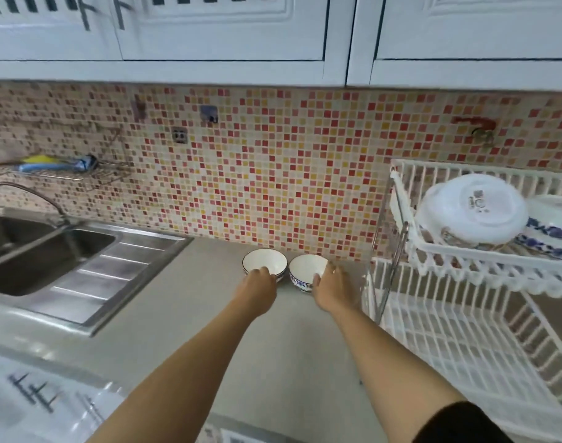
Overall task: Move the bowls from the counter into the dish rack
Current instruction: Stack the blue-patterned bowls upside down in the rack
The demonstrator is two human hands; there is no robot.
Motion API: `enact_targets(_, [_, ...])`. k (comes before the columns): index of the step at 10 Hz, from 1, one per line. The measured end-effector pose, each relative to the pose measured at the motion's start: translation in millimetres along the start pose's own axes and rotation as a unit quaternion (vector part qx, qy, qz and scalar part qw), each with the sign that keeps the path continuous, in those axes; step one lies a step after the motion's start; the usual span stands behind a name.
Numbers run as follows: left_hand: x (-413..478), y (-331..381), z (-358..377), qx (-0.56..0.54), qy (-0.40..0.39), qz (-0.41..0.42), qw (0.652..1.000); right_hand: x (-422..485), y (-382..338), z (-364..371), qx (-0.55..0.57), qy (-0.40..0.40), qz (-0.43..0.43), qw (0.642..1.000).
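A: Why are both bowls reached for at once?

B: Two bowls are seen side by side on the table (pixel 209 330), almost touching, against the tiled wall; one is taken by each hand so a single trip may serve.

A: And the grips?

B: The left hand (pixel 261 284) is laid on the near rim of the left bowl (pixel 264 263), fingers curled over it; the right hand (pixel 330 290) is cupped on the near right side of the right bowl (pixel 306 269), thumb at the rim; whether either is fully clamped cannot be told; neither bowl looks lifted.

A: Where is the dish rack (pixel 458 318)?

B: Just right of the right grip; its lower tier is seen bare, while other dishes are held in the upper tier.
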State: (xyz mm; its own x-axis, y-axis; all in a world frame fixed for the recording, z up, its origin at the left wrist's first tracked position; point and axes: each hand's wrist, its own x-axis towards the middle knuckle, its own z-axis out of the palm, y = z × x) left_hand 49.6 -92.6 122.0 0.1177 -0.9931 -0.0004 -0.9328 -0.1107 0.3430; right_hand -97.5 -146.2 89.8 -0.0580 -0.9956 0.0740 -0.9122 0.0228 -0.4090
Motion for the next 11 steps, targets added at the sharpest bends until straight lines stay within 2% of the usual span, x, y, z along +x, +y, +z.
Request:
enact_targets(2, [62,-19,47,-0.029,-0.046,-0.049,0.997,56,20,51,0.069,-0.005,0.102,0.992])
enact_targets(4, [124,-17,82,-0.042,-0.076,-0.065,0.994,107,26,91,0.143,-0.051,0.189,0.97])
enact_targets(6, [193,-9,125,-0.042,-0.122,-0.073,0.989,162,44,122,0.133,-0.045,0.262,0.955])
enact_targets(7, [222,-2,148,-0.068,-0.149,-0.078,0.983,179,49,138,0.149,-0.041,0.306,0.939])
enact_targets(8, [231,3,155,-0.086,-0.167,-0.093,0.978,191,53,151,0.216,-0.056,0.322,0.92])
enact_targets(9, [237,10,163,-0.133,-0.181,-0.14,0.964,195,56,171,0.249,-0.083,0.343,0.902])
enact_targets(10, [235,11,168,-0.136,-0.189,-0.156,0.96,190,58,179,0.297,-0.075,0.365,0.879])
enact_targets(11, [217,10,170,-0.14,-0.186,-0.164,0.959,150,55,186,0.418,-0.027,0.358,0.834])
